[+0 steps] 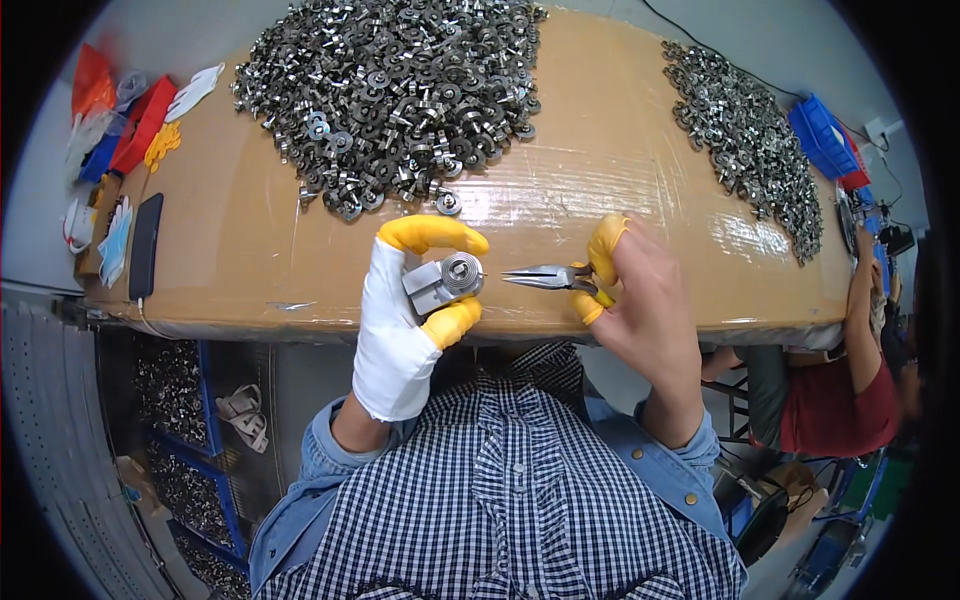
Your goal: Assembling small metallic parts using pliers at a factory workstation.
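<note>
My left hand [395, 320], in a white glove with yellow finger covers, is closed round a grey metal block [428, 287]. On the block's right end sits a coiled flat spring [460, 271], a spiral of thin metal. My right hand [645, 285], bare except for yellow finger covers, grips needle-nose pliers [550, 278]. Their slim jaws point left at the spring, slightly parted, with a small gap between tips and spring. Both hands are above the near part of the covered table [585, 170].
A big heap of small metal parts [400, 90] lies beyond my hands, a smaller heap [745, 140] at far right. A phone [146, 245], masks [115, 240] and a red bin [145, 125] are at left. Blue crates [210, 400] of parts stand below. A co-worker [835, 400] sits at right.
</note>
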Motion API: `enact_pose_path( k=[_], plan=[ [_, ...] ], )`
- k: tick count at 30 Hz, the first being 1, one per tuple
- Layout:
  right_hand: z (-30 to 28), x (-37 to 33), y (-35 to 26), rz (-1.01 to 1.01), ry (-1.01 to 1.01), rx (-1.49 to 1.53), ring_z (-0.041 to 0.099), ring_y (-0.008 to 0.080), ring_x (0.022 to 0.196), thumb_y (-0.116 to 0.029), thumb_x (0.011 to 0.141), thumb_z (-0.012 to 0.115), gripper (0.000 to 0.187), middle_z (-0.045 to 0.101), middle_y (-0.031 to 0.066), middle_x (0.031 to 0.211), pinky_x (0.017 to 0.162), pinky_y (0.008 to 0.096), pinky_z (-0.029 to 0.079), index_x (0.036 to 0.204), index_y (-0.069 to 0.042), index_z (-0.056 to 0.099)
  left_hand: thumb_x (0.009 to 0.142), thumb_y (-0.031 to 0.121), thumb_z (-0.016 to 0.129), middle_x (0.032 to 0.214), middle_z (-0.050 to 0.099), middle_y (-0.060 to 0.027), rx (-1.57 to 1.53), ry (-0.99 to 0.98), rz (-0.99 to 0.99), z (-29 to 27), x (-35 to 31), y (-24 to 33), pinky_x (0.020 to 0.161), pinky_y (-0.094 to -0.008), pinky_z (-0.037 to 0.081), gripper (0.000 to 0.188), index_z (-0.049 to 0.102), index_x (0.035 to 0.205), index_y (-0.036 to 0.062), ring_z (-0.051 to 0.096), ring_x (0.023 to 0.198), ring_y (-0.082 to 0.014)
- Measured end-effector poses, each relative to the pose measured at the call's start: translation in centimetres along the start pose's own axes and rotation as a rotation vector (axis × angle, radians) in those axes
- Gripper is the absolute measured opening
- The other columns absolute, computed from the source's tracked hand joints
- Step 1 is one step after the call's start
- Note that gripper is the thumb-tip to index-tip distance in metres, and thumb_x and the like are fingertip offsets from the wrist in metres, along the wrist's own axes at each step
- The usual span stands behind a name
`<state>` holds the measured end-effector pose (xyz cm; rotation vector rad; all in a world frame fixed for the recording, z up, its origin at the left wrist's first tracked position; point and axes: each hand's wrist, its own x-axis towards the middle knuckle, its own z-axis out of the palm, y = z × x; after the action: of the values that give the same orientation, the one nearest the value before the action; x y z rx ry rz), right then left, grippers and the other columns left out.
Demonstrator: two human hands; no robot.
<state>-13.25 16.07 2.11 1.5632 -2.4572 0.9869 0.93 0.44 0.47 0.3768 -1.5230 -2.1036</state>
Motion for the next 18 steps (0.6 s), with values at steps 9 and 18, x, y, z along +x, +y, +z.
enact_pose_path(
  k=[9, 18],
  plan=[
    [1.3, 0.1, -0.4, -0.043, -0.022, 0.062, 0.045, 0.0222, 0.061, -0.004, 0.061, 0.068, 0.030, 0.049, 0.0037, 0.068, 0.058, 0.0332, 0.040, 0.083, -0.003, 0.048, 0.071, -0.008, 0.069, 0.102, 0.063, -0.0060, 0.173, -0.054, 0.013, -0.7, 0.3, -1.0, 0.083, -0.0232, 0.049, 0.037, 0.057, 0.103, 0.0060, 0.061, 0.085, -0.0110],
    [2.2, -1.0, 0.7, 0.096, 0.107, 0.083, 0.042, 0.0169, 0.059, 0.001, 0.062, 0.069, 0.029, 0.049, 0.0035, 0.071, 0.055, 0.0275, 0.036, 0.079, -0.006, 0.048, 0.069, -0.006, 0.072, 0.094, 0.063, -0.0033, 0.116, -0.139, -0.065, -1.6, 0.8, -1.8, 0.076, -0.0217, 0.048, 0.033, 0.059, 0.097, 0.0051, 0.059, 0.080, -0.0092]
  ],
)
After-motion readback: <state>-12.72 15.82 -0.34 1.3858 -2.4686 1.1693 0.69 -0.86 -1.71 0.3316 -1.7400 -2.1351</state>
